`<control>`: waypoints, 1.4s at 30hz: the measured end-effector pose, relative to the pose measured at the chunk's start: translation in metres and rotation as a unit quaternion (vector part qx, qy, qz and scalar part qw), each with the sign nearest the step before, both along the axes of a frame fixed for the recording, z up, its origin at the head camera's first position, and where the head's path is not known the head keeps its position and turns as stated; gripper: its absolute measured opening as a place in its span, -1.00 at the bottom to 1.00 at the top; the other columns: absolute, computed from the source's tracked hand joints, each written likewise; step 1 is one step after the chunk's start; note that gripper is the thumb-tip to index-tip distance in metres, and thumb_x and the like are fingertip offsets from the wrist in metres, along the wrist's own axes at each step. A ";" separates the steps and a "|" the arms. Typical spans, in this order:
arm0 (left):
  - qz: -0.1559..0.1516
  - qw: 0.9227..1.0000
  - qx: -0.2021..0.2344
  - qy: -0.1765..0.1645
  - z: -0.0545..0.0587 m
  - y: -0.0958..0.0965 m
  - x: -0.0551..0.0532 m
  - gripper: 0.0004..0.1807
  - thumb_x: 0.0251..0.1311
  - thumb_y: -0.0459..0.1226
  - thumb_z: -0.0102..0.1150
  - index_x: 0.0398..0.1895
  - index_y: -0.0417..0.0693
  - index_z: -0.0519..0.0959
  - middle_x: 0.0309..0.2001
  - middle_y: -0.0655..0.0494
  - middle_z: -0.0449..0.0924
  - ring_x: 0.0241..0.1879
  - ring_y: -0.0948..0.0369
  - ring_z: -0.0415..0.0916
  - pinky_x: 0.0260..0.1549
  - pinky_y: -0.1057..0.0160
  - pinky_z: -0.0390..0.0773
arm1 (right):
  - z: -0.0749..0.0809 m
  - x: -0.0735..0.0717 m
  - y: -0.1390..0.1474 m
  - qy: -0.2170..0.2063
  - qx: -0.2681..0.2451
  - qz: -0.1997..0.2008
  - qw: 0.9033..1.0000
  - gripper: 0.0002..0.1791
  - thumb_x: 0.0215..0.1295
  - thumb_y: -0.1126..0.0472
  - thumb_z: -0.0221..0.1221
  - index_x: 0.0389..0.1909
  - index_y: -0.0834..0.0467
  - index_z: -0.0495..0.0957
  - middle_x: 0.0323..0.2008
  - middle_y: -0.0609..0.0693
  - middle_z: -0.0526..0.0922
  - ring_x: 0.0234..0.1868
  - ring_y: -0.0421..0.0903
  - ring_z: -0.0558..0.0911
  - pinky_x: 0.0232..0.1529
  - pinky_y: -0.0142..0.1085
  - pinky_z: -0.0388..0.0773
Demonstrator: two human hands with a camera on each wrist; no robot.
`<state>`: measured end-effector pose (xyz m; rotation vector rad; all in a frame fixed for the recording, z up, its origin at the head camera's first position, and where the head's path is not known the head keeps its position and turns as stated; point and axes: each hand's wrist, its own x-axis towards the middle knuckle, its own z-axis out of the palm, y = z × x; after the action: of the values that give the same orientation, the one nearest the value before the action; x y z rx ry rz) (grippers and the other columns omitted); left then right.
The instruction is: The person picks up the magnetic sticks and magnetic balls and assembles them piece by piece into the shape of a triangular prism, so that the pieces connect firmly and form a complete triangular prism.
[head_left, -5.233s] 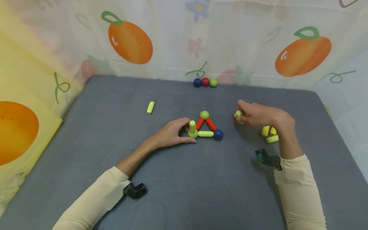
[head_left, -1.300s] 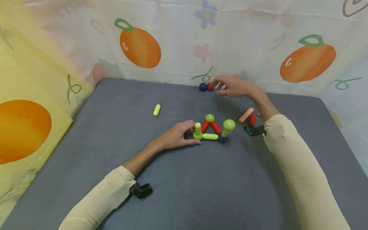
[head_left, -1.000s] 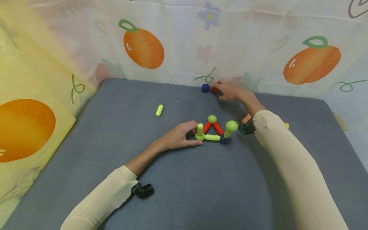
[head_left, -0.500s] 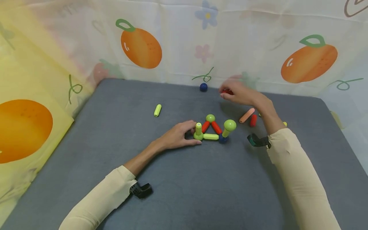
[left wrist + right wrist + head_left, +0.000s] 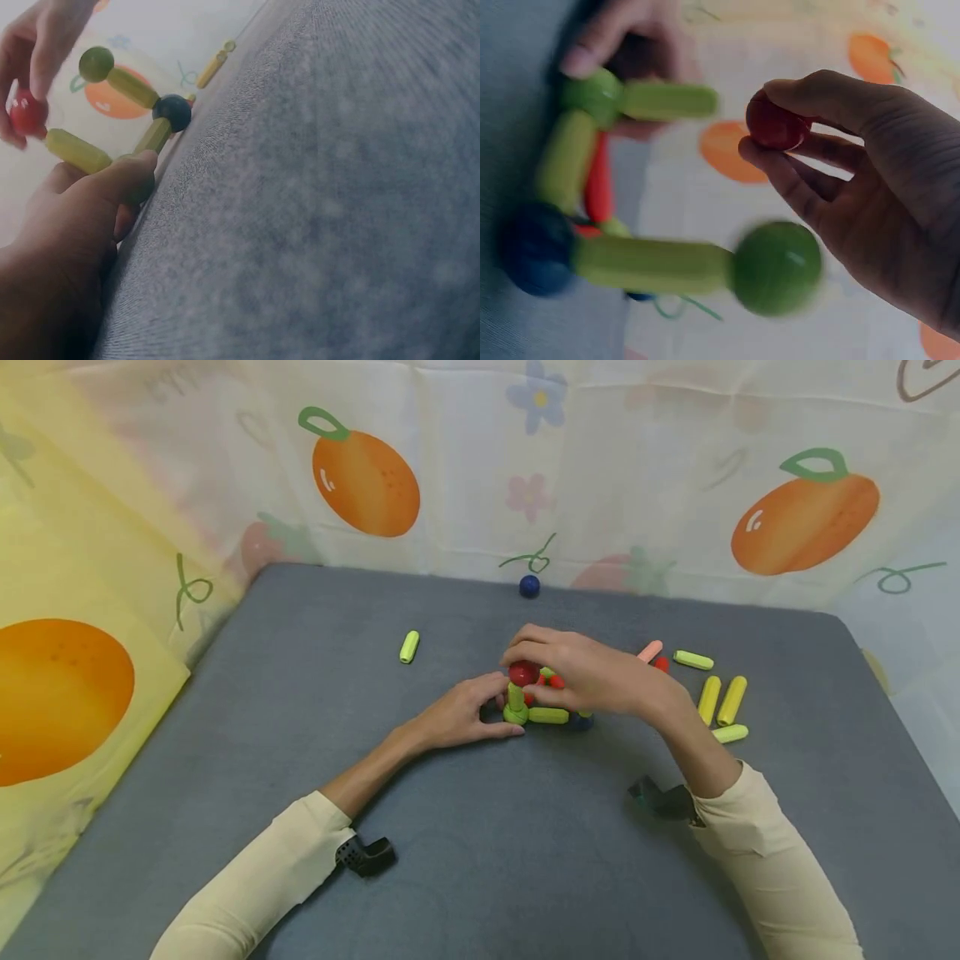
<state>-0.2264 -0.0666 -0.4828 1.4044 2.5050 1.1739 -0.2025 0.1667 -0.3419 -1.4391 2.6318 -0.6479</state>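
R hand is pinching red ball; R hand | red ball hovering just over rod's free end, gap showing | rod standing upright on green ball | L hand gripping green ball

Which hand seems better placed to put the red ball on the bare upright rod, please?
The right hand, probably: it pinches the red ball near the tip of the upright rod, while the left hand holds the green ball at the rod's base.
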 end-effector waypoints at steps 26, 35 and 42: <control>0.000 1.000 -0.003 0.002 0.001 0.000 0.000 -0.60 0.23 -0.13 0.50 -0.01 -0.05 0.54 -0.22 0.07 0.51 -0.20 0.24 0.43 -0.09 0.21 0.45 | 0.027 -0.002 0.062 -0.021 0.012 -0.151 0.988 -0.47 0.48 0.23 0.27 0.42 0.15 0.43 0.24 0.11 0.60 0.17 0.07 0.64 0.16 0.07 0.59; 0.002 1.000 -0.007 0.013 0.000 -0.002 0.001 -0.61 0.20 -0.12 0.52 -0.13 -0.02 0.49 -0.26 0.09 0.47 -0.21 0.25 0.41 -0.11 0.24 0.42 | 0.030 -0.027 0.132 -0.040 0.040 -0.253 0.966 -0.54 0.49 0.27 0.23 0.36 0.23 0.46 0.17 0.26 0.64 0.14 0.22 0.65 0.16 0.19 0.55; 0.006 1.000 -0.006 0.011 0.001 0.003 0.002 -0.61 0.20 -0.11 0.52 -0.14 -0.03 0.49 -0.27 0.09 0.46 -0.21 0.25 0.40 -0.11 0.25 0.41 | -0.004 -0.041 0.164 -0.133 0.154 -0.250 0.947 -0.66 0.40 0.41 0.22 0.17 0.32 0.59 0.07 0.27 0.70 0.06 0.20 0.68 0.08 0.13 0.63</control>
<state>-0.2247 -0.0638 -0.4821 1.4085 2.5342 1.1501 -0.2438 0.3311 -0.3463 -0.5570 2.7191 -0.3958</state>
